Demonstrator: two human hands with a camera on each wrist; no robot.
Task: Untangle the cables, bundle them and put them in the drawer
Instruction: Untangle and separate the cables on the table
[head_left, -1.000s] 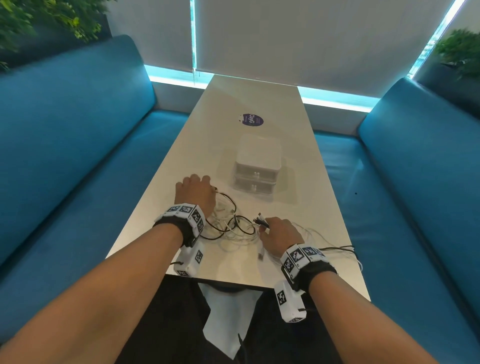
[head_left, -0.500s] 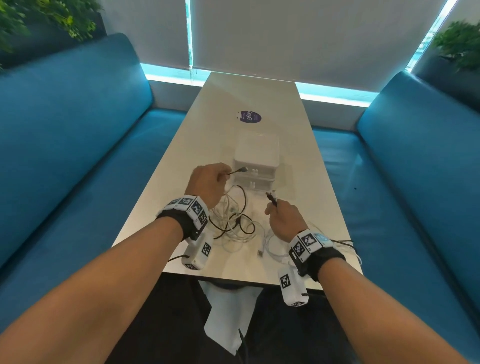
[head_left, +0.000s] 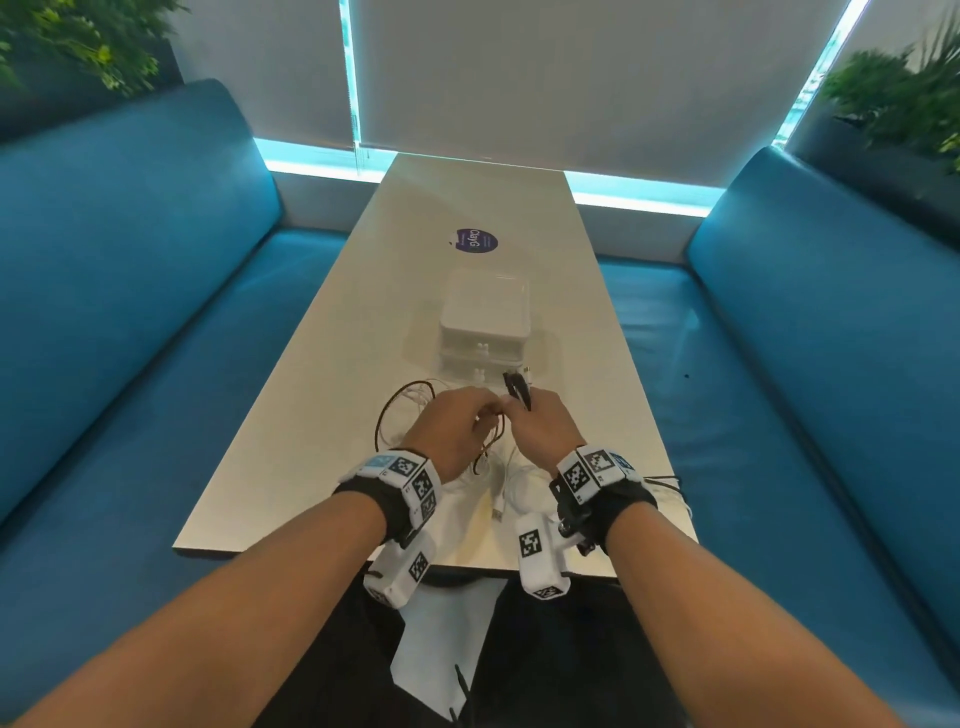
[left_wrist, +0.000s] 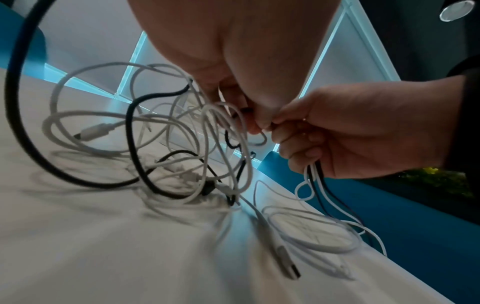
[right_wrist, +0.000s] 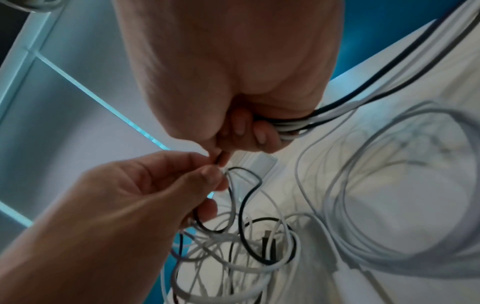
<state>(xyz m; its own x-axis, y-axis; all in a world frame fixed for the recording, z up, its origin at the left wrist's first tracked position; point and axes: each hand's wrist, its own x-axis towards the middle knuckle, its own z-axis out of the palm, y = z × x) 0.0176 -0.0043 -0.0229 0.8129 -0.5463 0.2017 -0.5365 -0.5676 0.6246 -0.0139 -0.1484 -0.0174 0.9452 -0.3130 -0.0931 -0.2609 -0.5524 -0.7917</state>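
**Grip, right hand** (head_left: 545, 428): fingers curled round a gathered sheaf of black and white cable strands (right_wrist: 298, 124); several plug ends (head_left: 517, 387) stick up out of the fist toward the drawer unit. Thumb and forefinger tip meet the left hand's fingertips over one strand.

**Grip, left hand** (head_left: 452, 428): thumb and forefinger (right_wrist: 210, 176) pinch a thin cable at the point where the two hands touch; the other fingers are curled loosely beneath, with black and white loops hanging from them.

**Item, tangle of thin black and white charging cables** (left_wrist: 166, 148): lies on the table on the near side of the small white plastic two-drawer unit (head_left: 485, 322), partly lifted by both hands. A white USB plug (left_wrist: 288, 261) and loose white coils (left_wrist: 311, 232) rest flat on the table, nearer the person than the drawer unit.

**Step in hand**: untangling, judged at an early stage; no bundle is made yet and both drawers of the unit appear closed.

**Next move calls for**: probably passing the pinched strand into the right fist, then drawing it free of the knot slowly, with slack fed from the left so that the loops do not cinch tight.

**Pose**: both forearms reach forward side by side, wrists raised off the pale rectangular table (head_left: 322, 364), hands knuckles-up and touching just short of the drawer unit
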